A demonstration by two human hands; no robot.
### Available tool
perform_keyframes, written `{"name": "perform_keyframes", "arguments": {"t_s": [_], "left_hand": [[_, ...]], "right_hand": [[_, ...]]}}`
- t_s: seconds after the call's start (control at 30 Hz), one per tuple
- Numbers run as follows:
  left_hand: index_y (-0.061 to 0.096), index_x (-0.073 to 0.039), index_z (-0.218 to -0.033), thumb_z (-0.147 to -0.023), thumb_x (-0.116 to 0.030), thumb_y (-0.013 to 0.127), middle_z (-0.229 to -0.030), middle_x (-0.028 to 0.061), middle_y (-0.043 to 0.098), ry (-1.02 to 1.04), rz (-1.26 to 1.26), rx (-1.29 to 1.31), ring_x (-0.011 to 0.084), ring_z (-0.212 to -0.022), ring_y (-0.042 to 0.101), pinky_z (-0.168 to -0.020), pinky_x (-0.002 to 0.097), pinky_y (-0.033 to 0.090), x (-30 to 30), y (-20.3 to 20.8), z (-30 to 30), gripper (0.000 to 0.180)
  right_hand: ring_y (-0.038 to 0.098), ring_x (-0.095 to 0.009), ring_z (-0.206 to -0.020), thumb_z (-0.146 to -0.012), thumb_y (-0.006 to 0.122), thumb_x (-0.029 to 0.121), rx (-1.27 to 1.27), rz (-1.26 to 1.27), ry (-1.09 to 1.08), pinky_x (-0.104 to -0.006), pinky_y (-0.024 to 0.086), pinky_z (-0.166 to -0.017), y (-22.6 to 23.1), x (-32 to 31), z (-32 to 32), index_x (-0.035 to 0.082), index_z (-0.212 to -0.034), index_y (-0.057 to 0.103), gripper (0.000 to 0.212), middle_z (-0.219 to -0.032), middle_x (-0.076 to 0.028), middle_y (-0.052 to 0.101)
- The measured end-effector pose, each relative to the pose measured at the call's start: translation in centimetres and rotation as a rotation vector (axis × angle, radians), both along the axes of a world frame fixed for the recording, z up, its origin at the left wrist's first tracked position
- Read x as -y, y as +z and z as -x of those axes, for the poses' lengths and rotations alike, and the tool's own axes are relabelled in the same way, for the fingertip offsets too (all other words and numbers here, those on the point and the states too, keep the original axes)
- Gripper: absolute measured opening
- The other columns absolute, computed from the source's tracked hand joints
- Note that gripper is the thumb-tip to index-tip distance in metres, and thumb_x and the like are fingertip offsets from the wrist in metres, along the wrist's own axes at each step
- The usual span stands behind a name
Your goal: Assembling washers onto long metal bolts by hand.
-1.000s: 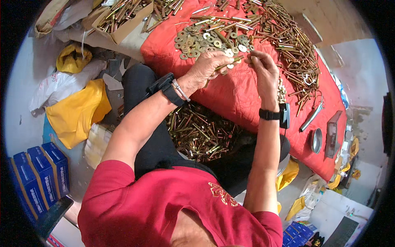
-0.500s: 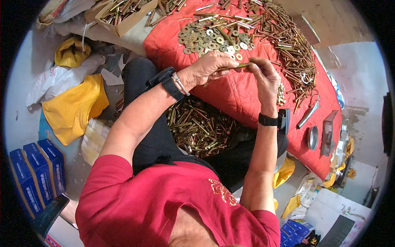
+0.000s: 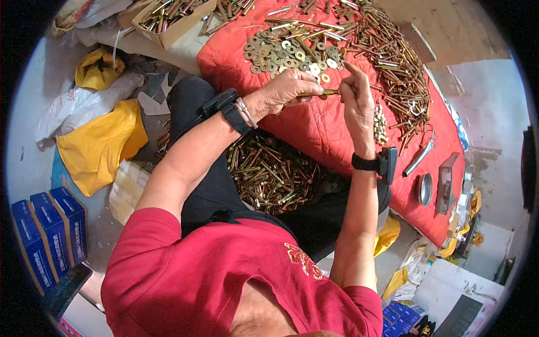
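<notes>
My left hand (image 3: 287, 90) is closed around a thin brass-coloured bolt (image 3: 331, 92), which lies level and sticks out past the thumb to the right. At its right end, my right hand (image 3: 358, 101) pinches the tip with thumb and curled fingers, its index finger raised off it. Just beyond the hands, a pile of flat round washers (image 3: 281, 53) lies on a red quilted cover (image 3: 320, 126). Small light-coloured nut-like pieces (image 3: 380, 126) lie in a cluster beside my right wrist. Below the hands, a heap of brass-coloured bolts (image 3: 275, 174) fills the space between my legs.
Many long bolts (image 3: 401, 76) are heaped along the cover's right side. A cardboard box (image 3: 168, 33) of bolts stands at the far left. A metal tube-like tool (image 3: 418, 157) and a round metal dish (image 3: 425, 189) lie at right. Blue boxes (image 3: 53, 236) stand at lower left.
My right index finger has lifted off the bolt and straightened upward, while the other fingers have curled. More of the bolt shows between my hands. My left hand has hardly moved.
</notes>
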State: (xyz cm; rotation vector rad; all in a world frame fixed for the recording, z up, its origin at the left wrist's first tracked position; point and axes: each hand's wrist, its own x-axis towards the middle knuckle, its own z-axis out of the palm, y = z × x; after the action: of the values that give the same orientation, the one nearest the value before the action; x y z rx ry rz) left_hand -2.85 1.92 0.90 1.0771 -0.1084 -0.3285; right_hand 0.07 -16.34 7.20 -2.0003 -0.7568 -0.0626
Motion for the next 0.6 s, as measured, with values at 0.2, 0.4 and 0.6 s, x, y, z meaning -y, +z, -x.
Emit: {"name": "perform_keyframes", "arguments": {"t_s": [0.2,0.4,0.6], "left_hand": [[0.065,-0.007,-0.082,-0.081,-0.022,0.065,-0.058,-0.0070,0.049,-0.026,-0.016,-0.022,0.0012,-0.049,0.041,-0.041,0.0166,0.027,0.0,0.6,0.4,0.015],[0.066,-0.005,-0.084,-0.081,-0.021,0.064,-0.059,-0.0065,0.050,0.024,0.002,-0.003,0.0003,-0.045,0.038,-0.037,0.0159,0.023,0.0,-0.4,0.0,0.016],[0.066,-0.007,-0.083,-0.080,-0.020,0.063,-0.060,-0.0071,0.049,0.012,-0.002,-0.018,0.0002,-0.047,0.039,-0.038,0.0158,0.025,0.2,-0.1,0.0,0.014]], "right_hand": [[0.053,-0.017,-0.057,-0.090,0.053,0.010,-0.020,0.094,-0.191,-0.0326,0.044,-0.054,0.4,-0.1,0.0,0.007,-0.128,0.043,0.039,-0.065,-0.007,0.055],[0.054,-0.012,-0.068,-0.086,0.054,0.001,0.050,0.142,-0.047,-0.0267,0.046,-0.062,0.8,0.0,0.5,0.007,-0.130,0.044,0.045,-0.078,-0.008,0.059],[0.050,-0.011,-0.057,-0.088,0.058,0.010,0.316,0.048,-0.008,-0.0252,0.041,-0.052,-0.6,0.1,0.0,0.007,-0.129,0.046,0.043,-0.067,-0.004,0.058]]}}
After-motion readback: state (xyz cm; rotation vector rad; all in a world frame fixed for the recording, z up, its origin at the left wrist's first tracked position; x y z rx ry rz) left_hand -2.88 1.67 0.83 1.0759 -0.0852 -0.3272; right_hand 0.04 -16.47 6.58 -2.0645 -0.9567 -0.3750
